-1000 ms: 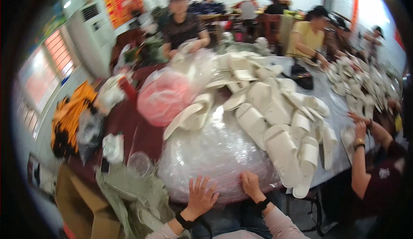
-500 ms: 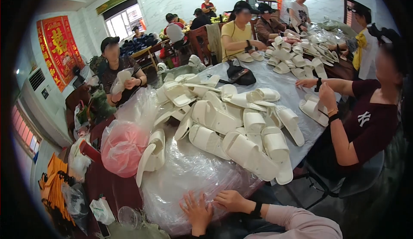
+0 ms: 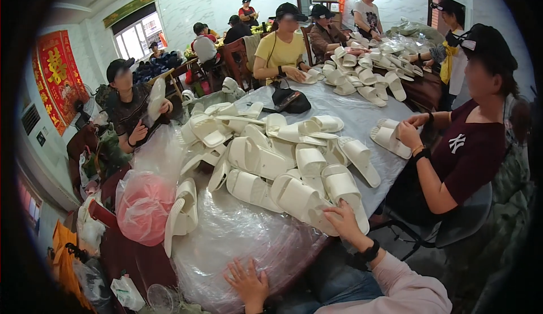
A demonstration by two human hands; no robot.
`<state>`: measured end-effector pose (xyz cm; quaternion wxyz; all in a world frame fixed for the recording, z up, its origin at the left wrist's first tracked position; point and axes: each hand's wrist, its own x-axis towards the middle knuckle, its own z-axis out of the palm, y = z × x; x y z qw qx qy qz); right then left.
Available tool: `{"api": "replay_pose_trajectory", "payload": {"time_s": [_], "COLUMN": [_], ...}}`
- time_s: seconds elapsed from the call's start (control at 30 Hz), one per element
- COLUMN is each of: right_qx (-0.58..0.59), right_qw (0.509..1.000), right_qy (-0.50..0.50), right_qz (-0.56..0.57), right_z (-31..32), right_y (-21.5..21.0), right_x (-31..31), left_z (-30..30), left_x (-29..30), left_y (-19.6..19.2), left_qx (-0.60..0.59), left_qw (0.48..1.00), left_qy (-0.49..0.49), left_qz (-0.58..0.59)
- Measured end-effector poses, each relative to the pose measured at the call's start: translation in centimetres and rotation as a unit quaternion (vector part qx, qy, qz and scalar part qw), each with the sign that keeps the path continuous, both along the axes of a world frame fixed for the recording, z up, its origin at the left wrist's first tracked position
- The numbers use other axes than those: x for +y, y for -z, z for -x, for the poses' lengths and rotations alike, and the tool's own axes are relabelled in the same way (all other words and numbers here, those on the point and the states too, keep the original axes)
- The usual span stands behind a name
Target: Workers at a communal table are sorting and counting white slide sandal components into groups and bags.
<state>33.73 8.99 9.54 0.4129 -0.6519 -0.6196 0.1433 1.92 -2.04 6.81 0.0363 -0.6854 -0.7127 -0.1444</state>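
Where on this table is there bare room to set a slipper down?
Bare grey table lies between the black bag and the co-worker's slipper. The clear plastic sheet by the left hand is also free. The slipper pile, which the right hand touches, is crowded.

left hand (image 3: pixel 247 282): fingers spread, palm down | right hand (image 3: pixel 343 222): reaching forward, fingers curled

Pale pink long sleeves, black wristband on right wrist, blue jeans
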Motion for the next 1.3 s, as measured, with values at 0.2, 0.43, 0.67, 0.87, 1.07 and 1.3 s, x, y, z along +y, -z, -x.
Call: {"api": "replay_pose_trajectory", "payload": {"time_s": [0.2,0.43,0.67,0.87,1.07,1.3], "right_qx": [-0.015,-0.004,0.098,0.090,0.071,-0.204], "right_qw": [0.989,0.979,0.991,0.966,0.919,0.872], "right_qy": [-0.125,-0.197,-0.093,-0.230,-0.389,-0.441], "right_qz": [0.079,0.047,0.003,-0.081,-0.019,-0.062], "right_z": [-0.2,-0.8,2.4,6.0,9.4,9.5], "right_y": [-2.5,0.4,-4.1,-5.3,-3.1,1.0], "right_x": [3.2,3.8,-1.8,-2.8,-1.3,1.2], "left_z": [0.0,0.0,0.0,-0.2,-0.2,-0.5], "left_x": [-0.2,-0.6,-0.5,-0.3,-0.5,-0.3], "left_y": [-1.1,-2.0,-1.6,-1.8,-1.9,-1.8], "left_qx": [0.008,0.017,0.016,0.010,0.008,0.014], "left_qw": [0.999,1.000,1.000,1.000,1.000,1.000], "left_qy": [-0.004,0.011,0.007,0.009,0.001,-0.017], "left_qz": [-0.032,0.006,-0.012,-0.004,-0.015,0.005]}}
